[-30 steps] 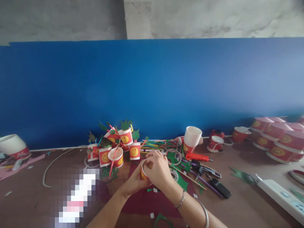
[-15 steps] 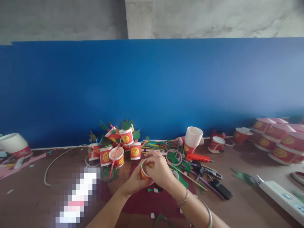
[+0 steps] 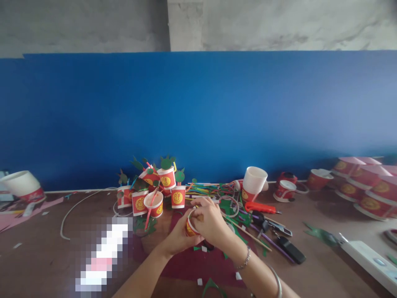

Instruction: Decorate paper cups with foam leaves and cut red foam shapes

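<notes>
Both of my hands meet over a small red paper cup [image 3: 190, 226] with a yellow emblem and a white rim, held above a dark red sheet [image 3: 198, 261] on the brown table [image 3: 46, 256]. My left hand [image 3: 176, 240] cups it from below and behind. My right hand [image 3: 210, 221] curls over its mouth, fingers pinched at the rim; whether they hold anything small I cannot make out. A bracelet and a bangle circle my right wrist.
Behind stands a cluster of decorated red cups [image 3: 155, 186] with green leaf cut-outs and straws. Coloured sticks [image 3: 206, 189], a white cup [image 3: 254, 181], a red cutter [image 3: 259, 207], keys [image 3: 273, 227], a black fob [image 3: 290, 250], stacked bowls [image 3: 366, 182] and a power strip [image 3: 370, 261] lie rightward. A blue wall panel [image 3: 198, 120] backs the table.
My hands stay on the cup, shifting only slightly. The camera has drifted a little, so the whole scene sits a touch further right and lower.
</notes>
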{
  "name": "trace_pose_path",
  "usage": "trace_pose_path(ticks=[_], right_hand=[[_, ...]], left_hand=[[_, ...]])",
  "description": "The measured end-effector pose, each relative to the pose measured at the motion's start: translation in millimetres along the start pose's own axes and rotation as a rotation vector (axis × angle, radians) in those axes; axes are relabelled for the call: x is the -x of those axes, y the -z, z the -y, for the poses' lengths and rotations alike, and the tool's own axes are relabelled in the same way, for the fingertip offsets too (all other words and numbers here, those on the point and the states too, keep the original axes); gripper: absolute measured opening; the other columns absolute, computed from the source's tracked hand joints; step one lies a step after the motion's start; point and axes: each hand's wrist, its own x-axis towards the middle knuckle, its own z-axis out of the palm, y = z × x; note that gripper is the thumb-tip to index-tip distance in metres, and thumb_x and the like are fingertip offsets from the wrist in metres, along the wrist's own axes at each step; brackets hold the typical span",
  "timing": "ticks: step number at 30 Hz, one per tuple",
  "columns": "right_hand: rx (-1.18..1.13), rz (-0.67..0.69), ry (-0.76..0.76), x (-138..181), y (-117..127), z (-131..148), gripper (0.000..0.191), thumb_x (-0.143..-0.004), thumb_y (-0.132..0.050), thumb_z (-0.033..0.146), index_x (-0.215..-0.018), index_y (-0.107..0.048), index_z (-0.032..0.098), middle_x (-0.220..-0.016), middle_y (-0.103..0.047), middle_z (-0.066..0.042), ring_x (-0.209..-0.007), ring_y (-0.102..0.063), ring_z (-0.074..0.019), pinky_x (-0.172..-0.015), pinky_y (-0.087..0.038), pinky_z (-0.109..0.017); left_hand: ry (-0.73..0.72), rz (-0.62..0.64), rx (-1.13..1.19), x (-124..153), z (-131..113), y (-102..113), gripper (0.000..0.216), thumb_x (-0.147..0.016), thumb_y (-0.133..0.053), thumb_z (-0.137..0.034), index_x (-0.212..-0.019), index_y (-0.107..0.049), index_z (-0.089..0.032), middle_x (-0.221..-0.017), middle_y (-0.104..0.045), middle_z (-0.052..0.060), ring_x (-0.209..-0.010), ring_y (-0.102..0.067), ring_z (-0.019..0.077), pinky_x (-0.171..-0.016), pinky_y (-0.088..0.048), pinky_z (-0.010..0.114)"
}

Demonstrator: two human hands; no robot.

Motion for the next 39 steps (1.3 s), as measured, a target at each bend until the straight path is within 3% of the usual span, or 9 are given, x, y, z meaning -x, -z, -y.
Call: trace_pose_path(ticks=[5, 11, 16, 23, 31, 39], right_hand=[[0.003, -0.017, 0.004, 0, 1, 5, 0.019, -0.067, -0.058, 0.012, -0.062, -0.071, 0.024, -0.107, -0.064, -0.002, -0.102, -0.051, -0.0229, -0.086, -0.034, -0.037], [0.073, 0.175, -0.068, -2, 13, 0, 0.016, -0.065, -0.060, 0.018, -0.052, -0.068, 0.021, -0.109, -0.065, -0.003, -0.103, -0.051, -0.0261, -0.084, -0.034, -0.040], [0.064, 0.140, -0.011, -2, 12, 2, 0.019, -0.066, -0.056, 0.013, -0.059, -0.071, 0.024, -0.115, -0.062, -0.001, -0.106, -0.049, -0.0239, -0.089, -0.031, -0.039], [0.122, 0.284, -0.067, -2, 23, 3, 0.013, -0.064, -0.061, 0.020, -0.066, -0.072, 0.024, -0.115, -0.061, -0.004, -0.108, -0.047, -0.0270, -0.088, -0.032, -0.040], [0.083, 0.136, -0.002, -1, 12, -1, 0.017, -0.064, -0.057, 0.011, -0.064, -0.070, 0.023, -0.112, -0.062, -0.003, -0.105, -0.049, -0.0229, -0.088, -0.030, -0.038], [0.045, 0.150, 0.021, -1, 16, 3, 0.015, -0.067, -0.055, 0.011, -0.064, -0.066, 0.021, -0.106, -0.062, -0.003, -0.100, -0.051, -0.0214, -0.086, -0.033, -0.036]], left_hand=[[0.014, -0.008, -0.048, -1, -3, 0, 0.047, -0.066, -0.073, -0.022, -0.105, -0.047, -0.017, -0.104, -0.058, 0.009, -0.095, -0.056, 0.0225, -0.076, -0.043, 0.030], [-0.038, -0.014, -0.011, -1, 4, 2, 0.049, -0.068, -0.071, -0.018, -0.111, -0.047, -0.019, -0.107, -0.057, 0.007, -0.098, -0.055, 0.0209, -0.080, -0.042, 0.030], [0.013, 0.063, 0.023, 0, 9, 2, 0.045, -0.069, -0.070, -0.017, -0.110, -0.050, -0.019, -0.099, -0.060, 0.006, -0.089, -0.058, 0.0178, -0.075, -0.043, 0.027], [-0.048, 0.060, 0.022, -1, 4, -1, 0.050, -0.070, -0.069, -0.018, -0.115, -0.049, -0.021, -0.111, -0.058, 0.008, -0.102, -0.055, 0.0219, -0.084, -0.041, 0.032], [-0.019, 0.008, -0.023, -1, 3, 0, 0.050, -0.068, -0.072, -0.021, -0.112, -0.049, -0.018, -0.110, -0.058, 0.011, -0.101, -0.055, 0.0240, -0.079, -0.043, 0.031], [-0.023, -0.007, -0.058, -1, -5, -3, 0.050, -0.069, -0.070, -0.027, -0.113, -0.049, -0.017, -0.109, -0.059, 0.010, -0.098, -0.056, 0.0228, -0.079, -0.043, 0.031]])
